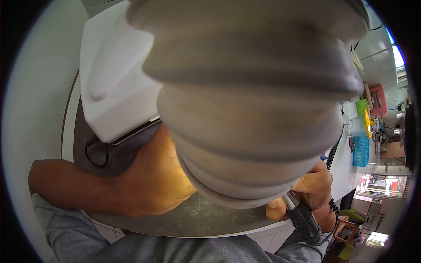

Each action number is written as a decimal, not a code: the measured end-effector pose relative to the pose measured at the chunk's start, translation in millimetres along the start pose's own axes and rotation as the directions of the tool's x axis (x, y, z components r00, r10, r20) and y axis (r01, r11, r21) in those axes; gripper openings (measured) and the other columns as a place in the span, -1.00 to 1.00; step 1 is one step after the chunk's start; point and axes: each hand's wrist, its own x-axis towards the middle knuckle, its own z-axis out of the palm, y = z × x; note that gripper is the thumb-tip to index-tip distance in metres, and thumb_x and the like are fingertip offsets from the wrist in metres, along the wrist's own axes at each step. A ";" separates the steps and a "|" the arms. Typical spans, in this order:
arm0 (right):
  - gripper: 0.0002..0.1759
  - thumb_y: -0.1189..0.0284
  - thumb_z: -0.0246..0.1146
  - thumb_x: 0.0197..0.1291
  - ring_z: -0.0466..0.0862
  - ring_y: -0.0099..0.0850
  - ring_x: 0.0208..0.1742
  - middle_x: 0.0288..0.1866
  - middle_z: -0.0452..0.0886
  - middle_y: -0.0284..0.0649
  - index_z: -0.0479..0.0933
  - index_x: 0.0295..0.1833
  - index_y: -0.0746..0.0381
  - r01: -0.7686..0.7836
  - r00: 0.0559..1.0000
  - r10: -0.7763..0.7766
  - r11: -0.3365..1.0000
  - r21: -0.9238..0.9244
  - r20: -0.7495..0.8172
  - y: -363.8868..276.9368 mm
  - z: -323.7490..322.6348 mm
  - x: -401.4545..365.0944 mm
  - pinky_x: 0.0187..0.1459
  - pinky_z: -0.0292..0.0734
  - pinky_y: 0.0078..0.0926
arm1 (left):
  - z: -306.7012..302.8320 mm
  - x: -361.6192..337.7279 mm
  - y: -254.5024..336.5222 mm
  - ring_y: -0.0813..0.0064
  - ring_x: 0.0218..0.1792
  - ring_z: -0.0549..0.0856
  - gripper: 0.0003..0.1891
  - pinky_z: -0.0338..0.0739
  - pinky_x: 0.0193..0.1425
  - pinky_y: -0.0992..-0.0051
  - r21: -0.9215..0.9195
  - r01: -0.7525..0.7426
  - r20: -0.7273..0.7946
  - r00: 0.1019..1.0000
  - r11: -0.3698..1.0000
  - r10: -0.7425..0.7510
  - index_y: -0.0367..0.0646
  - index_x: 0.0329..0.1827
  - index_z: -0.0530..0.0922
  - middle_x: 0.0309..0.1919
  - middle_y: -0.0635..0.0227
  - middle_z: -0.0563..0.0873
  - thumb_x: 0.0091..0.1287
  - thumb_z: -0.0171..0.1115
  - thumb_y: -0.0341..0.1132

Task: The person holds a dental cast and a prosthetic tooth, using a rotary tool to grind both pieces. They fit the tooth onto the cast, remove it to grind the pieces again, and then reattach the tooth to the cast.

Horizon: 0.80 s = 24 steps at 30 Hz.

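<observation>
Black corded tool, one, gripped by the right of two hands.

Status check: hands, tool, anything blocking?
Right hand gripping corded handpiece. Left hand partly hidden, grip unclear. Ribbed gray hose blocking central view.

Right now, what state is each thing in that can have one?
Ribbed tube: close to the camera, blocking the view.
Handpiece: held, tilted; running or not, unclear.
Right hand: closed around the handpiece.
Left hand: mostly hidden behind the tube.
Black cable: looped.
Bench: surface scuffed.
</observation>
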 end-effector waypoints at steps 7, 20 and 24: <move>-0.63 0.45 0.55 0.06 0.82 -0.10 -0.21 -0.30 0.70 -0.07 0.55 -0.11 0.34 0.029 1.000 -0.029 1.000 -0.006 0.011 0.5 -0.4 2.0 -0.23 0.80 -0.31 | 0.3 3.4 1.0 0.63 0.29 0.49 -0.53 0.29 0.45 0.60 -0.053 0.083 0.060 0.995 0.995 -0.080 -0.20 0.30 0.50 0.25 0.55 0.61 0.51 0.08 -0.05; -0.62 0.45 0.55 0.04 0.82 -0.09 -0.20 -0.30 0.68 -0.07 0.54 -0.11 0.34 -0.053 0.999 0.053 0.999 0.004 -0.009 -1.3 0.8 -1.8 -0.25 0.79 -0.31 | -9.7 7.2 6.6 0.66 0.22 0.54 -0.50 0.38 0.39 0.64 -0.434 0.185 0.014 0.980 0.882 -0.198 -0.19 0.30 0.53 0.19 0.59 0.64 0.41 0.26 -0.07; -0.62 0.46 0.55 0.04 0.82 -0.10 -0.20 -0.29 0.68 -0.06 0.54 -0.10 0.33 -0.023 0.999 0.024 1.000 0.017 -0.037 1.3 2.4 -3.5 -0.25 0.79 -0.32 | -0.8 5.0 4.0 0.65 0.22 0.54 -0.50 0.38 0.38 0.64 -0.453 0.152 0.021 0.987 0.879 -0.160 -0.19 0.30 0.52 0.19 0.60 0.64 0.42 0.25 -0.08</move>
